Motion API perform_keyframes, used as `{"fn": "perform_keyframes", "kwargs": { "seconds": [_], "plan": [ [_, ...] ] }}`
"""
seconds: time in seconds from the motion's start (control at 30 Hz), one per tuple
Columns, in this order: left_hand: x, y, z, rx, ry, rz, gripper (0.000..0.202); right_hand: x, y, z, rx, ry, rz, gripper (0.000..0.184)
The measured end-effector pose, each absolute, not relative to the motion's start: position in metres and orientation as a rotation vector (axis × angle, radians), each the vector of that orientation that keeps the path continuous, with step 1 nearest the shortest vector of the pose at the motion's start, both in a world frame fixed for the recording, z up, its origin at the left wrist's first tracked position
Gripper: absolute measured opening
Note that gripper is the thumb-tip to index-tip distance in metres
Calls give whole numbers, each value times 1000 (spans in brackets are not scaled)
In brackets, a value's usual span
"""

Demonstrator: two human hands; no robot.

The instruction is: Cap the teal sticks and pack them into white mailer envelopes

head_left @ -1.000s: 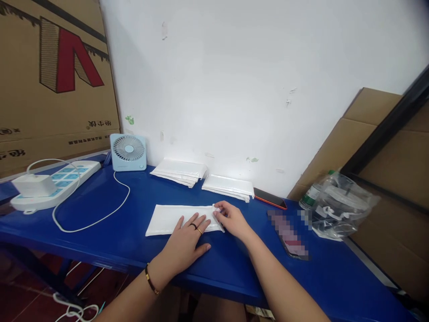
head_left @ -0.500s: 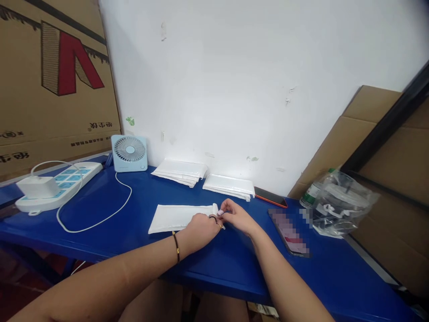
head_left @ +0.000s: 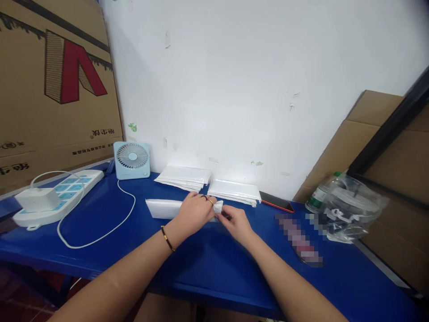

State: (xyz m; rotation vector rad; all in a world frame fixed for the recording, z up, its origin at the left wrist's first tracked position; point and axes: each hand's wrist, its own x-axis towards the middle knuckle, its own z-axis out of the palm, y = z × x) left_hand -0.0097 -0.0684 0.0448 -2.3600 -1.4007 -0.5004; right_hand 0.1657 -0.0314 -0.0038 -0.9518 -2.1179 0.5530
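Note:
A white padded envelope [head_left: 165, 208] is tilted up off the blue table in front of me. My left hand [head_left: 197, 209] is closed over its right part, the fingers bent round the upper edge; a dark ring and a gold ring show on them. At the envelope's right end, my right hand [head_left: 236, 220] pinches the lower corner between thumb and fingers. Behind my hands lie two stacks of similar white envelopes, a left stack [head_left: 183, 175] and a right stack [head_left: 234, 190], both near the wall.
A light blue fan [head_left: 132, 160] and a white power strip [head_left: 60, 199] with a looped cable stand left on the table [head_left: 134, 250]. To the right are an orange-edged phone [head_left: 277, 202], a blurred-out phone [head_left: 300, 241], a bottle [head_left: 318, 197] and a clear plastic bag [head_left: 351, 210].
The envelope has gone from lying flat to tilted up, its near edge lifted. My left hand has moved up and further over it; my right hand has shifted slightly right and down.

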Motion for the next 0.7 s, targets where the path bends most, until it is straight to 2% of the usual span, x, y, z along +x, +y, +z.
{"fn": "perform_keyframes", "kwargs": {
  "seconds": [0.07,0.2,0.33,0.53,0.7],
  "plan": [
    [-20,-52,54,-2314,-1373,-529,18,148,-20,2,-961,-2029,613,27],
    [-48,-7,78,-2167,-1356,-719,29,109,28,30,-909,-1714,1030,25],
    [-83,32,66,-1900,-1532,-905,42,78,94,46,-1113,-1439,1293,23],
    [-111,55,-7,-2100,-1582,-636,51,61,149,36,-1278,-1421,1179,20],
    [-112,66,-25,-2154,-1596,-540,55,87,97,73,-1191,-1483,795,12]
  ]
}}
